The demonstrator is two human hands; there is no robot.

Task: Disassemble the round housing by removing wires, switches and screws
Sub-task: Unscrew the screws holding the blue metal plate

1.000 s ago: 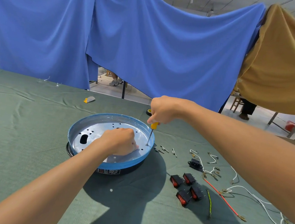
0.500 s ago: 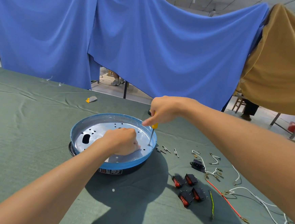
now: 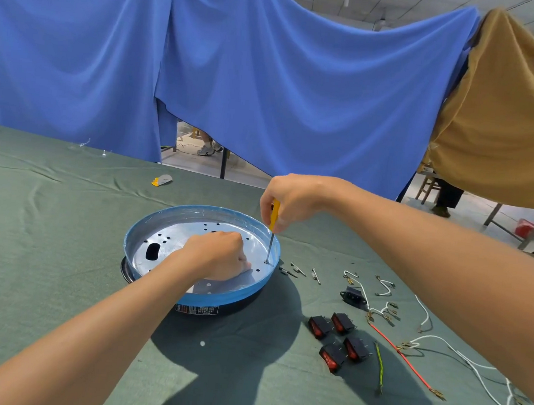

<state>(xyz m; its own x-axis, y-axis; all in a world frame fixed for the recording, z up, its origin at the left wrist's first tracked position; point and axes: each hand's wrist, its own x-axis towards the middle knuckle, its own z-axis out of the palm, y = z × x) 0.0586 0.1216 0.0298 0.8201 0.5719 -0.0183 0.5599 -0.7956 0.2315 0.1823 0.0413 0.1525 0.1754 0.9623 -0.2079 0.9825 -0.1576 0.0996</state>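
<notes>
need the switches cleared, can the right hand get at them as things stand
Likely yes, path is free: the switches lie uncovered beside the housing, but the right hand grips the screwdriver.

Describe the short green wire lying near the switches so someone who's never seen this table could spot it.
Find the round blue-rimmed housing; right of it lies a cluster of four black switches with red rockers. The green wire lies just right of that cluster, short and nearly straight. Its neighbours are a longer red wire and curling white wires; it alone is green.
</notes>
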